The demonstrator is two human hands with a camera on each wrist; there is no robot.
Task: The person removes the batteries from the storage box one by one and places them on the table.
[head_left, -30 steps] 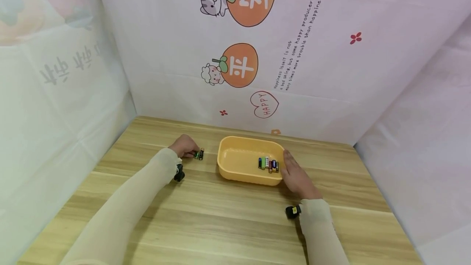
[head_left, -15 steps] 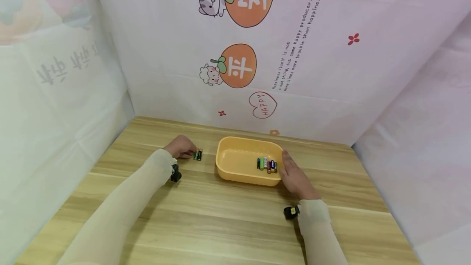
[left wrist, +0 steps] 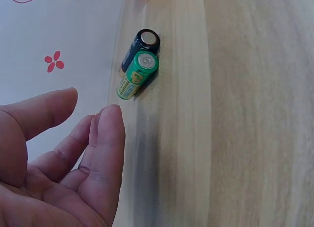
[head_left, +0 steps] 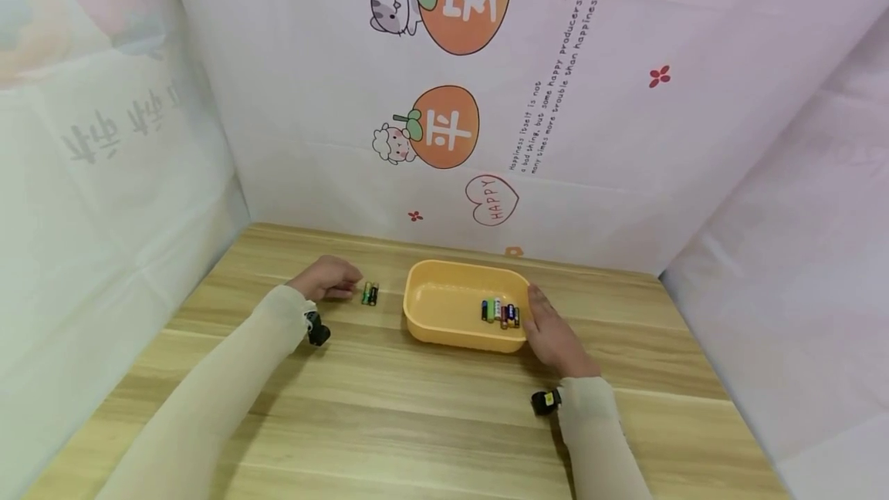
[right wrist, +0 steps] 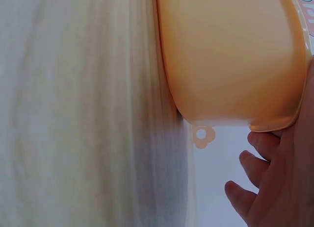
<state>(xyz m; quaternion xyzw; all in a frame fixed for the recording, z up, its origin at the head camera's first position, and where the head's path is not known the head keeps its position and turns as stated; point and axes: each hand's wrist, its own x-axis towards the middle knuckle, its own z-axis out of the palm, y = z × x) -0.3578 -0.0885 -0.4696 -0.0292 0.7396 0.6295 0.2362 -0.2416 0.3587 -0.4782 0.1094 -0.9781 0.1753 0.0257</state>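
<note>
Two batteries lie side by side on the table, a green battery (left wrist: pixel 138 76) and a black battery (left wrist: pixel 141 49). To their left is my left hand (head_left: pixel 326 278), its thumb and fingers apart with nothing between them; in the left wrist view the fingertips are just short of the green battery. A yellow plastic basin (head_left: pixel 444 338) stands right of the batteries. My right hand (head_left: pixel 557 332) holds the basin's right end at the rim, with fingertips on the outside under the lip; the thumb is not clear. Several batteries (head_left: pixel 500 312) of mixed colours lie inside near that end.
The wooden table (head_left: pixel 389 423) runs back to a white printed cloth (head_left: pixel 583 214) close behind the basin. More cloth hangs along the left and right sides. A small black camera (head_left: pixel 317 329) sits at the left wrist, another black camera (head_left: pixel 545 402) at the right.
My left hand has drawn back to the left from the green battery, which stays beside the black one. The right hand keeps its place at the basin. The head view has shifted slightly.
</note>
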